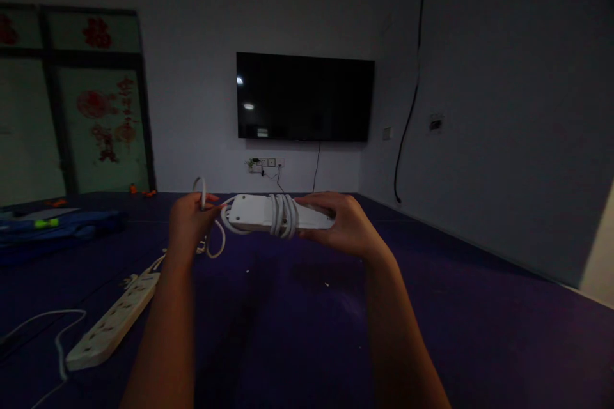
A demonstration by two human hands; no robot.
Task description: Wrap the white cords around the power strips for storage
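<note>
A white power strip (256, 209) is held up in front of me, lying roughly level. Its white cord (284, 217) is wrapped in several turns around the strip's middle. My right hand (343, 220) is closed around the strip's right end, thumb and fingers on opposite sides. At the left, my left hand (192, 220) pinches the loose part of the cord near the strip's left end. A loop of that cord stands up above the left hand, and another hangs below it.
A second white power strip (115, 319) lies on the dark blue floor (297, 345) at the left, with a thin white cable (60, 339) beside it. Blue cloth (86, 227) lies farther back. A television (304, 99) hangs on the far wall above sockets.
</note>
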